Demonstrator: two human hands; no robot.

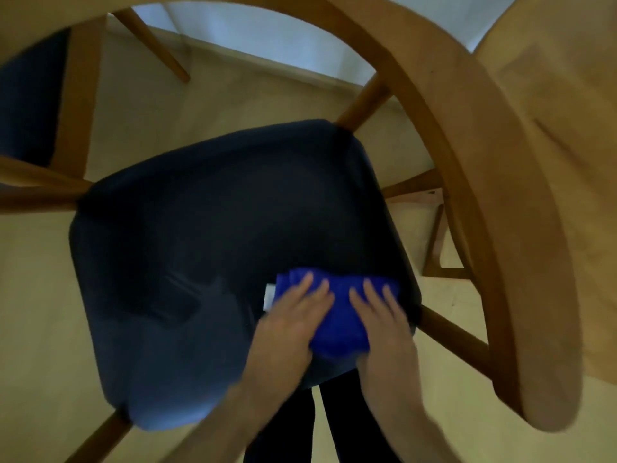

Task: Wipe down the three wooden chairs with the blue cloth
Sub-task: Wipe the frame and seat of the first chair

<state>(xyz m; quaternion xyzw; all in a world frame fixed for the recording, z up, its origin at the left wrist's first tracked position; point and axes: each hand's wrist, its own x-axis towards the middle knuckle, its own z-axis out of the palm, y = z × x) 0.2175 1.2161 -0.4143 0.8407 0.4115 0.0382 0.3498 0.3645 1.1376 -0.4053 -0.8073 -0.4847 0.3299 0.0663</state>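
The seat of the nearest chair is set at the centre of the view, and its curved backrest arcs round it from 12 to 4 o'clock. The cloth is laid on the seat at 5 o'clock, pressed under the left hand and the right hand, side by side. A second chair is placed at 10 o'clock.

Both forearms reach forward side by side; the left hand and right hand lie palms down, fingers straight and slightly spread.

Beige floor, pale wall, dim light.
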